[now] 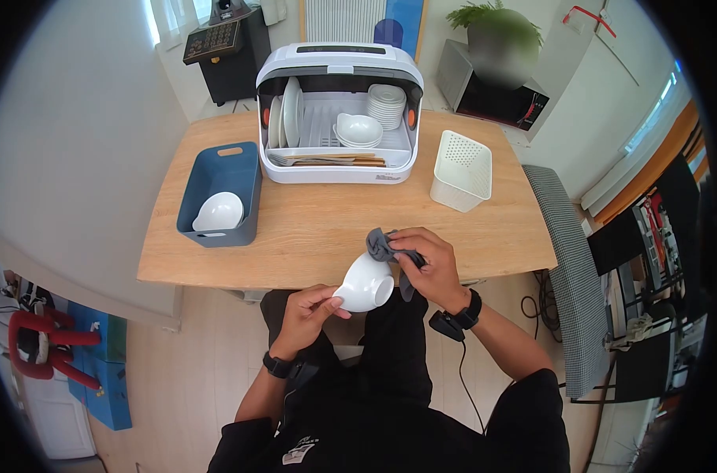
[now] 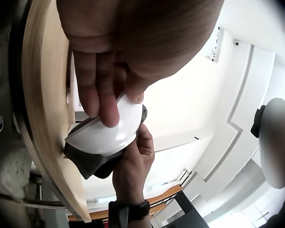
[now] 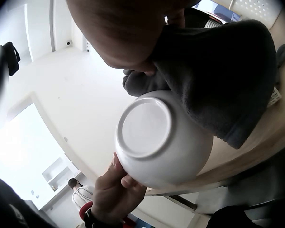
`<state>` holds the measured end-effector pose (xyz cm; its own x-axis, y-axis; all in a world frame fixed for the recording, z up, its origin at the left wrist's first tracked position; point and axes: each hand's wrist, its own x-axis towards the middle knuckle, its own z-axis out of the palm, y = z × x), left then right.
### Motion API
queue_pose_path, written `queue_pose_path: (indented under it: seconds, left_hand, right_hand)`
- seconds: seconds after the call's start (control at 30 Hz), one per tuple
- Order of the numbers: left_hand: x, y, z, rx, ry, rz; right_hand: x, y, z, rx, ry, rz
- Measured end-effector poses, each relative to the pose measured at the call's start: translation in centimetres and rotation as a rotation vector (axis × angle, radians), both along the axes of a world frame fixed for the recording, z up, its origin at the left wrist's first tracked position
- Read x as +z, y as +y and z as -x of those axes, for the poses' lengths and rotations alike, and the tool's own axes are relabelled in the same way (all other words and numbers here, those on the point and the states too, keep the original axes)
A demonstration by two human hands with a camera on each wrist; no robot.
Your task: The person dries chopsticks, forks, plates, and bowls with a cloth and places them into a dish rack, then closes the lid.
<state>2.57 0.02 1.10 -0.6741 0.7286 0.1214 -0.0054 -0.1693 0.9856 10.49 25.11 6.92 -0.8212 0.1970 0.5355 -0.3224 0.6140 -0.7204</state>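
A white bowl (image 1: 364, 285), tipped on its side with its foot ring showing, is held over the table's front edge. The left hand (image 1: 305, 317) pinches its rim between thumb and fingers. In the right hand (image 1: 431, 266) is a bunched dark grey cloth (image 1: 380, 245), pressed against the bowl's upper rim. The right wrist view shows the cloth (image 3: 218, 76) draped beside the bowl (image 3: 180, 152), with the left hand (image 3: 115, 194) at the lower rim. In the left wrist view the right hand (image 2: 133, 171) is behind the bowl (image 2: 109, 135).
On the wooden table (image 1: 327, 229) a white dish rack (image 1: 406, 162) with plates, bowls and utensils stands at the back. A blue basket (image 1: 252, 185) holding white bowls (image 1: 219, 211) is at the left, a white perforated basket (image 1: 461, 169) at the right.
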Motion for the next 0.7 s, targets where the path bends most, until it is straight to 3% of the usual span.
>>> queue_pose_path:
  seconds: [0.7]
  left_hand:
    - [-1.3, 0.5, -0.6, -0.070, -0.506, -0.352]
  right_hand:
    - [-0.5, 0.4, -0.4, -0.049, -0.073, 0.127]
